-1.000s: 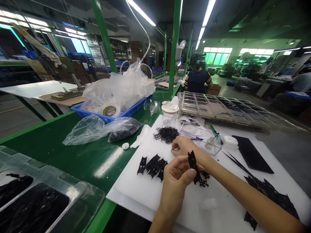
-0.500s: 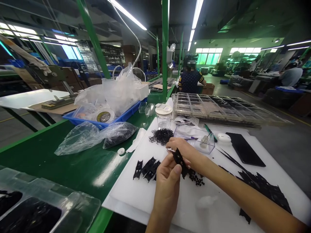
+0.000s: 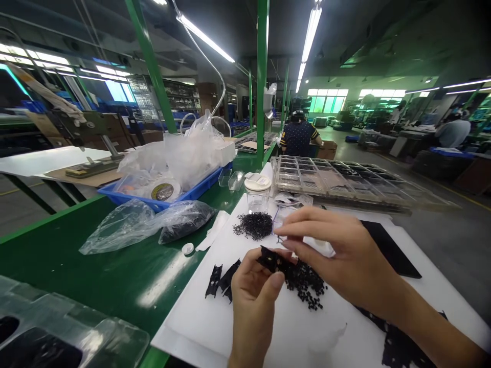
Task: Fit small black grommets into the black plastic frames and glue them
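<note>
- Small black plastic part [image 3: 273, 260], flat and thin, with notched edges. It is held up just above the white board [image 3: 215, 312], near its middle.
- Left hand [image 3: 251, 301]: thumb and forefinger pinch the part at its near end; the other fingers are curled under.
- Right hand [image 3: 345, 258]: hovers over the far end of the part, fingertips drawn together. Whether they pinch something tiny I cannot tell; too small to see.
- Handling, as a judgement: very light, stiff but thin, so likely to snap or bend if squeezed across the flat. Smooth moulded plastic, a bit slippery. Best held by the edges at one end, leaving the other end free, as the left hand has it.
- Just under the hands: a scatter of small black beads or clips [image 3: 305, 283] on the board.
- Left of them: a few more black parts [image 3: 222, 278] lying in a row.
- Further off: a tangled heap of fine black rings [image 3: 253, 225], and behind it a clear jar with a white lid [image 3: 257, 193].
- On the green bench [image 3: 95, 266]: a plastic bag of dark pieces [image 3: 184, 220] and a blue tray [image 3: 192, 186].
- Right rear: clear compartment trays [image 3: 345, 179]. A person in a dark shirt [image 3: 298, 137] stands far down the line.
</note>
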Tool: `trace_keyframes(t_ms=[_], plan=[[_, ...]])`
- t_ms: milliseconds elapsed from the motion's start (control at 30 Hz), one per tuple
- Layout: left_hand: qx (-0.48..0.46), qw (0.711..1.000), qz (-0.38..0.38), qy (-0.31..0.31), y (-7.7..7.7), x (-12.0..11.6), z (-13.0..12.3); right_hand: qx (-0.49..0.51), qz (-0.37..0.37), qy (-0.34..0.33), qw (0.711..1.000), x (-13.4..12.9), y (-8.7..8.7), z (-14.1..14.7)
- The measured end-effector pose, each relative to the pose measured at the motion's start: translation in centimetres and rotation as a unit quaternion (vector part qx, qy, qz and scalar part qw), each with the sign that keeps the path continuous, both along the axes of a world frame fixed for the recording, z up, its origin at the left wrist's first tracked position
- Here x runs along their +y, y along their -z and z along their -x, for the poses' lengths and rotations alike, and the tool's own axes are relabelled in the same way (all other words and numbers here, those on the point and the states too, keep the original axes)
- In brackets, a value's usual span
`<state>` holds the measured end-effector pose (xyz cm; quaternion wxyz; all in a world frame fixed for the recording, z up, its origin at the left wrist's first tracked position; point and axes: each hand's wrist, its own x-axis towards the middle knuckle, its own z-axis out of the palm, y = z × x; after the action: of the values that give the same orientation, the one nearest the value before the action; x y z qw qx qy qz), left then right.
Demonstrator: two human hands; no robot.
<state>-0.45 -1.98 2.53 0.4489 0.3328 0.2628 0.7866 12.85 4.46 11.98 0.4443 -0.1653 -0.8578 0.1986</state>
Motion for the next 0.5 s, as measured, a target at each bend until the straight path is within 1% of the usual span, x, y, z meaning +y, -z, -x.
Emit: trace_keyframes(t_ms=[100, 233, 333, 500], plan=[[-0.008, 0.998, -0.019, -0.061, 0.3, 0.0, -0.1, 0.023, -0.027, -0.038, 0.999, -1.1, -0.2, 0.2], [-0.02, 0.991, -0.047, -0.12, 1.2, 0.1, -0.3, 0.015, -0.043, -0.069, 0.997, -1.4, 0.3, 0.6], [-0.025, 0.989, -0.056, -0.135, 1.3, 0.0, -0.5, 0.011, -0.042, -0.077, 0.996, -1.6, 0.5, 0.9], [-0.02, 0.99, -0.055, -0.129, 0.7, -0.3, -0.5, 0.018, -0.05, -0.068, 0.996, -2.0, 0.3, 1.0]])
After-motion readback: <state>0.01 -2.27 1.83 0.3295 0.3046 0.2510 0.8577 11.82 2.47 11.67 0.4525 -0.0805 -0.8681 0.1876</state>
